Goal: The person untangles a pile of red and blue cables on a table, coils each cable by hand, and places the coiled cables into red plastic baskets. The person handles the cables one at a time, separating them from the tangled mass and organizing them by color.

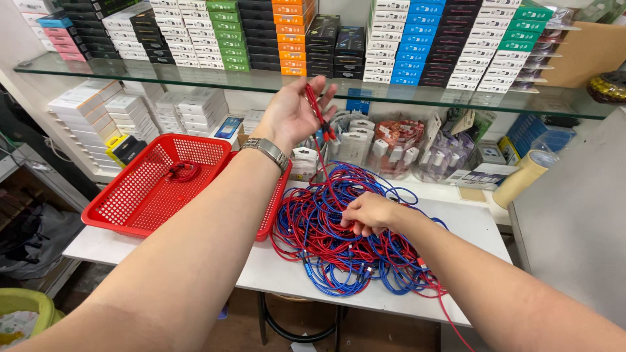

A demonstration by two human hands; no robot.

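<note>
White table [476, 225] bears red basket [130, 208], tangled cables [326, 241]

The red and blue braided-looking cables [339, 241] lie matt on the smooth white counter [469, 225]. The perforated red basket [153, 189] is glossy plastic; the wristwatch band [266, 151] is brushed metal.

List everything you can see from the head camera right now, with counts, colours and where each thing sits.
cable pile: one tangled heap, red and blue, middle of the white table
red cable: one, pulled up from the pile, in the left hand
basket: one, red plastic mesh, left part of the table, with a coiled red cable inside
bagged cables: several clear packs, back of the table
tape roll: one, tan, right rear edge
stacked boxes: many, white, blue, green, orange and black, on the glass shelf
white boxes: several stacks, under the shelf at left
wristwatch: one, silver, left wrist
left hand: raised, gripping the red cable
right hand: on the pile, fingers in the cables
</note>
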